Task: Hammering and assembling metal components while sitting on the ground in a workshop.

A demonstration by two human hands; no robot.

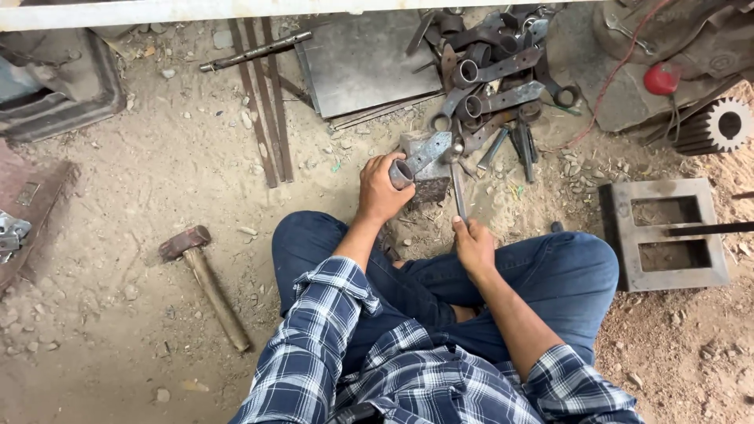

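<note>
My left hand (382, 188) is wrapped around the ring end of a flat metal bracket (420, 157), its grip pressed tight on the short tube, holding the piece down on a small steel block (428, 184) that sits on the dirt floor (157, 180) just past my crossed legs. My right hand (473, 246) is pinching a thin metal rod (459, 192) — its far end reaches up to the bracket on the block. Behind the block lies a heap of similar brackets (495, 78), beside a dark steel plate (357, 63). A hammer (206, 283) with a wooden handle lies well apart to my left, and a grey metal frame (667, 233) rests on the ground at my right.
</note>
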